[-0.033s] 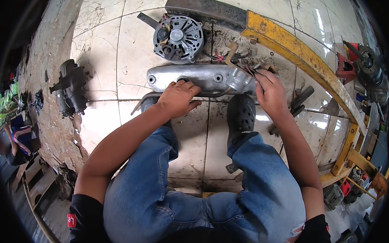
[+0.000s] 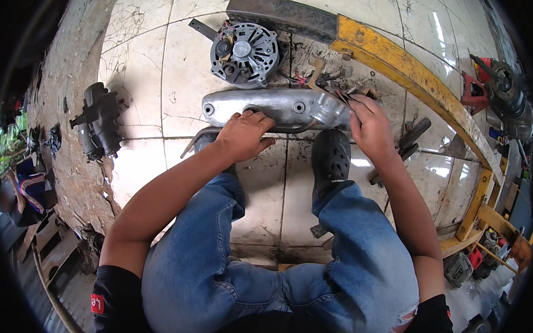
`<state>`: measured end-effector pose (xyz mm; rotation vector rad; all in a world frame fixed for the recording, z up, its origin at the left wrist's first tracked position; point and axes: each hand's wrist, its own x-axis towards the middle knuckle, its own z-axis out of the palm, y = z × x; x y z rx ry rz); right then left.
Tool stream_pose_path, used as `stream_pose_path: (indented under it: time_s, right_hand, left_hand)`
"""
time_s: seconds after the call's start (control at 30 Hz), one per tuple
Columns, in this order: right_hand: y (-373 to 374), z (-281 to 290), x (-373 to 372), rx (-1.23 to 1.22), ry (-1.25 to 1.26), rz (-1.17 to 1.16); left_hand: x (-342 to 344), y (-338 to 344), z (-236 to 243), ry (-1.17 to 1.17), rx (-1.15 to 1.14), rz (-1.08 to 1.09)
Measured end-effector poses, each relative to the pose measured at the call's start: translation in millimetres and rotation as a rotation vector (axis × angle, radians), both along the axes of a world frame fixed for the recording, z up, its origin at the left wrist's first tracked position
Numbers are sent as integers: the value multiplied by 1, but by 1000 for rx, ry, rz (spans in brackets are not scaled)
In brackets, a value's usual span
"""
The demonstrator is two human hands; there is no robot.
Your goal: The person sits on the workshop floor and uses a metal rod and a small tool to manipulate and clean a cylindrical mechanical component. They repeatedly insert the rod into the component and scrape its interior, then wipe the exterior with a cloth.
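Both hands [image 2: 244, 136] [image 2: 372, 126] seem to touch a metal casing [image 2: 271, 102].

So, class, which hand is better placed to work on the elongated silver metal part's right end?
Likely the right hand: it's there, holding a thin dark sheet; the left hand touches the metal part leftward.

Left of the alternator [image 2: 242, 54], tiles [image 2: 142, 50] offer passage; the silver cover [image 2: 274, 103], yellow beam [image 2: 408, 71] (rightward) and perhaps half-hidden wires [image 2: 298, 79] obstruct.
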<state>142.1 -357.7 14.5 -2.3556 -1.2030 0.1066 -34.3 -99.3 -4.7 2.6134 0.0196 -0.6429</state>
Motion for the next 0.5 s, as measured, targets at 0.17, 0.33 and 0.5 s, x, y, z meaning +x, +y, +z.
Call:
stream_pose_path:
  time_s: [0.17, 0.33, 0.5]
  right_hand:
    - [7, 3, 9, 21, 20, 17]
    - [25, 6, 15, 12, -77, 41]
    - [27, 2, 23, -38, 1, 28]
  left_hand:
    - [13, 1, 21, 84, 124, -187]
    - [28, -41, 1, 33, 298, 103]
    - [36, -71, -36, 56, 250, 402]
